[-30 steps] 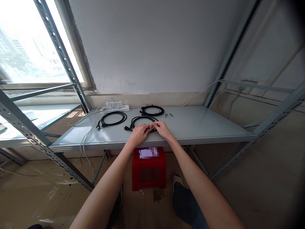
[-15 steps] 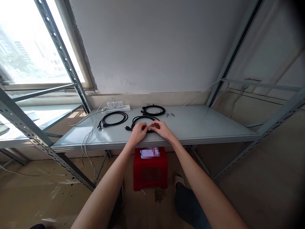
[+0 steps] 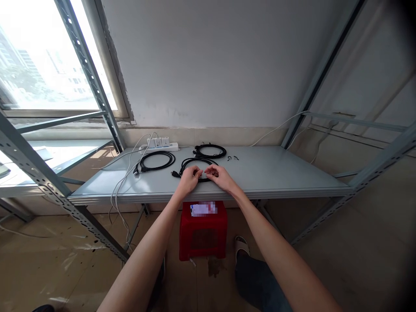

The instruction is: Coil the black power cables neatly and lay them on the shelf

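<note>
A black cable coil [image 3: 196, 159] with a plug [image 3: 175, 174] at its left lies near the front edge of the grey metal shelf [image 3: 279, 173]. Over the front part of this coil, my left hand [image 3: 189, 178] has its thumb and fingertips brought together. My right hand [image 3: 222, 177] faces it in a similar pinch, with a narrow gap between the two. Whatever the fingers hold is too small to make out. Beyond them sits a second black cable coil [image 3: 212, 156], and a third cable coil [image 3: 162, 167] rests to the left.
Two short dark ties [image 3: 232, 158] lie right of the back coil. A white power strip [image 3: 167, 147] with plugged-in adapters stands by the wall, and white cords [image 3: 121, 184] hang over the front edge. Below is a red stool [image 3: 203, 232] bearing a phone [image 3: 196, 210]. Metal posts flank the shelf.
My fingertips have drawn slightly apart, opening a small gap between the hands above the coil. The view has shifted a little; the cables lie as before.
</note>
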The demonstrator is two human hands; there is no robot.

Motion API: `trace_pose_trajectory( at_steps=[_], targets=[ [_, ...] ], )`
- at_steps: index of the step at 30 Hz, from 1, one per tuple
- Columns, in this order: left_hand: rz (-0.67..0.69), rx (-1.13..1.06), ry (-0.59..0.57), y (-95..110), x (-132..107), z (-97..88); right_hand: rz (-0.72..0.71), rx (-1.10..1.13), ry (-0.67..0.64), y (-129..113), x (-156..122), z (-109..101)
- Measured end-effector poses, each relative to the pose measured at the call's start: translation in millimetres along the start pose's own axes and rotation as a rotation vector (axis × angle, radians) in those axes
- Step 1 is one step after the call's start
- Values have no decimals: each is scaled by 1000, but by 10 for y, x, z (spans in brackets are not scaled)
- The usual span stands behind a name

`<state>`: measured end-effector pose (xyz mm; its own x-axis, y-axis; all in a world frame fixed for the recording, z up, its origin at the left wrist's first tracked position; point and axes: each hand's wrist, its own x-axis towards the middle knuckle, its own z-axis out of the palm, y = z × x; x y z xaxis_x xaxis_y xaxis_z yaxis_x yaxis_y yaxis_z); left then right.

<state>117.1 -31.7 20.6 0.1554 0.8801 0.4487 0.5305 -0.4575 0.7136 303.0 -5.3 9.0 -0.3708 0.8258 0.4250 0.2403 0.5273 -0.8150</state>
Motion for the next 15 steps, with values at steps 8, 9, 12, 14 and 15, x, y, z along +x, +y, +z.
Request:
trace_pose_trajectory(
  at_steps=[8, 9, 12, 14, 15],
  targets=[
    [27, 51, 2, -15, 6, 8, 57, -224, -28, 49, 106, 99],
    [28, 62, 3, -14, 6, 10, 72, -216, -48, 48, 121, 108],
    [20, 95, -1, -8, 6, 13, 126, -159, -98, 47, 162, 118],
    [18, 109, -7, -3, 5, 12, 142, -139, -120, 43, 177, 119],
    [18, 115, -8, -2, 5, 12, 145, -137, -128, 39, 180, 120]
  ],
)
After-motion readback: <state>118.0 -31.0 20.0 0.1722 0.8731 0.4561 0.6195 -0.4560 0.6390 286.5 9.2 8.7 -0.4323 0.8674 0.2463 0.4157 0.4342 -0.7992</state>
